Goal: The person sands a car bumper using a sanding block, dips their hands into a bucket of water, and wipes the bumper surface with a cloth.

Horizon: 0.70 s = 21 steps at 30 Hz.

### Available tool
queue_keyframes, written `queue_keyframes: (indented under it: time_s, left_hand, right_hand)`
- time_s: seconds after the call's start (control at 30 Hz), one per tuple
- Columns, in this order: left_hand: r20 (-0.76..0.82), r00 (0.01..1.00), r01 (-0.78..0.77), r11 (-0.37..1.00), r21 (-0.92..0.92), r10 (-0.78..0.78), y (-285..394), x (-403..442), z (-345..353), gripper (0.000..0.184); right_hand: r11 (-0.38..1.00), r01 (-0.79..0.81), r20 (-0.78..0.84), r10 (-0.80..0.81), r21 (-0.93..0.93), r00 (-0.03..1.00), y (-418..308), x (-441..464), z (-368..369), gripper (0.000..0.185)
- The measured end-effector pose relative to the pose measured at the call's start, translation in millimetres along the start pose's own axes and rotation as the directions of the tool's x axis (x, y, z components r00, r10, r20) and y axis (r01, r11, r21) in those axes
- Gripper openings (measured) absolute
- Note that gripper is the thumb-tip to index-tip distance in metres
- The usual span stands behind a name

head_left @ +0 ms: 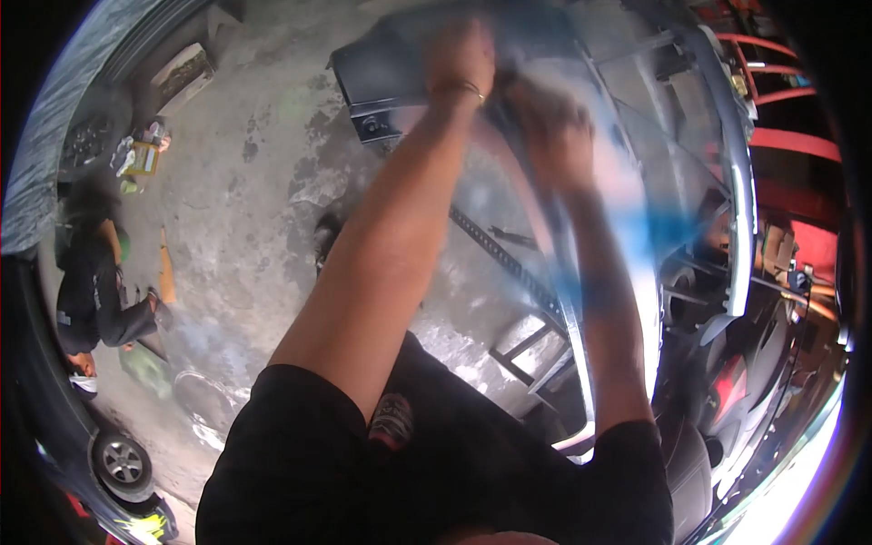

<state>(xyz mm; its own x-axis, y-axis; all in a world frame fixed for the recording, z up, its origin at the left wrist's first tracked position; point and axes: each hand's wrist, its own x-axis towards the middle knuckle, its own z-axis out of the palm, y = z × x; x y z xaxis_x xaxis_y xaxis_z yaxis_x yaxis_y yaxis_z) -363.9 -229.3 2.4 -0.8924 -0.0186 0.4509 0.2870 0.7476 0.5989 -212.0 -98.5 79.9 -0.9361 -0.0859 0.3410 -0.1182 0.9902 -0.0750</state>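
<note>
A large car body panel (386, 77), dark blue-grey with pale pinkish and bright blue patches, lies across a metal stand (504, 259) in front of me. Over its upper part is my left hand (461, 59), with a thin bracelet at the wrist. Its fingers are smeared by motion. My right hand (559, 136) is lower and to the right, against the panel's surface or just above it. Blur hides its fingers, and I cannot make out whether anything is under or in them.
At the left, a person (95, 291) in dark clothes sits low near a car wheel (123, 463). A yellowish box (143, 159) and a rectangular block (182, 77) lie on the stained concrete floor (272, 173). Red metal framing (790, 141) and a motorcycle (740, 391) stand right.
</note>
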Motion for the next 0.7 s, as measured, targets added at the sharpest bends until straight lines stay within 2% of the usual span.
queue_keyframes:
  time_s: [0.03, 0.07, 0.1, 0.13, 0.17, 0.2, 0.23, 0.3, 0.33, 0.4, 0.47, 0.5, 0.53, 0.57, 0.63, 0.67, 0.7]
  left_hand:
    - [0.055, 0.998, 0.028, 0.997, -0.075, -0.024, -3.2, 3.4, 0.2, 0.026]
    - [0.114, 0.992, 0.062, 0.987, -0.145, -0.045, -5.2, 3.5, -0.7, 0.025]
    - [0.122, 0.992, 0.056, 0.988, -0.141, -0.039, -4.7, -0.7, -0.4, 0.025]
    - [0.046, 0.999, 0.028, 0.99, -0.14, -0.022, -3.7, 1.5, -0.2, 0.02]
    - [-0.027, 1.0, 0.009, 0.99, -0.142, -0.013, -3.1, 2.3, 0.5, 0.017]
    - [-0.034, 0.999, 0.004, 0.989, -0.146, -0.009, -4.8, 6.5, 3.4, 0.017]
    - [-0.036, 0.999, -0.009, 0.984, -0.176, 0.003, -8.2, 7.7, 7.4, 0.018]
    - [-0.03, 0.999, -0.021, 0.976, -0.217, 0.015, -5.8, 6.8, 9.9, 0.018]
    - [-0.014, 1.0, -0.013, 0.982, -0.189, 0.011, -6.8, 7.4, 8.2, 0.018]
    - [0.01, 1.0, -0.014, 0.988, -0.155, 0.016, -7.9, 4.9, 9.0, 0.017]
    - [-0.073, 0.996, -0.064, 0.984, -0.167, 0.053, -12.0, 3.8, 13.3, 0.019]
    - [-0.063, 0.996, -0.066, 0.984, -0.165, 0.056, -11.9, 0.9, 11.7, 0.019]
    - [-0.047, 0.998, -0.043, 0.988, -0.147, 0.036, -10.5, 4.1, 10.0, 0.02]
    - [-0.027, 1.0, -0.011, 0.991, -0.134, 0.007, -7.4, 3.8, 8.1, 0.022]
    - [-0.034, 0.999, -0.023, 0.99, -0.142, 0.018, -10.0, 7.4, 13.2, 0.023]
    - [-0.024, 0.999, -0.027, 0.99, -0.141, 0.023, -11.4, 6.0, 15.5, 0.024]
    - [-0.018, 1.0, -0.022, 0.989, -0.144, 0.019, -9.3, 4.8, 14.4, 0.024]
  right_hand:
    - [0.996, -0.015, -0.052, 0.02, 0.091, 0.998, 3.7, 14.3, 10.3, 0.036]
    - [0.996, -0.051, -0.032, 0.054, 0.069, 0.998, -0.3, 25.1, 12.3, 0.037]
    - [0.995, -0.086, -0.01, 0.087, 0.047, 0.996, -4.2, 29.6, 10.5, 0.037]
    - [0.995, -0.09, -0.022, 0.091, 0.049, 0.996, -2.8, 24.0, 10.3, 0.037]
    - [0.998, 0.001, -0.044, 0.002, 0.06, 0.999, -1.4, 8.6, 9.7, 0.035]
    - [0.993, 0.095, -0.071, -0.091, 0.065, 0.993, -1.4, -4.8, 5.8, 0.034]
    - [0.994, 0.023, 0.019, -0.025, 0.108, 1.0, -6.2, -23.1, -5.5, 0.031]
    - [0.973, 0.081, -0.089, -0.063, 0.217, 0.994, -0.4, -43.1, -14.5, 0.034]
    - [0.973, 0.079, -0.089, -0.061, 0.216, 0.994, 5.1, -37.7, -14.9, 0.034]
    - [0.99, 0.106, -0.014, -0.108, -0.093, 0.994, 22.9, -11.0, -5.4, 0.037]
    - [0.994, -0.024, -0.109, 0.036, 0.11, 0.993, 72.2, 26.5, 40.8, 0.042]
    - [0.995, -0.081, -0.071, 0.084, 0.051, 0.994, 74.3, 33.2, 42.8, 0.051]
    - [0.995, -0.087, -0.075, 0.091, 0.05, 0.993, 73.3, 26.5, 42.2, 0.051]
    - [0.991, -0.076, -0.062, 0.083, 0.107, 0.995, 71.1, 10.5, 37.5, 0.043]
    - [0.995, 0.061, -0.172, -0.047, 0.078, 0.984, 54.4, -36.6, 12.7, 0.033]
    - [0.986, 0.121, -0.122, -0.107, 0.113, 0.987, 24.6, -52.7, -21.4, 0.035]
    - [0.786, -0.078, -0.084, 0.164, 0.614, 0.983, 9.8, -74.2, -24.6, 0.042]
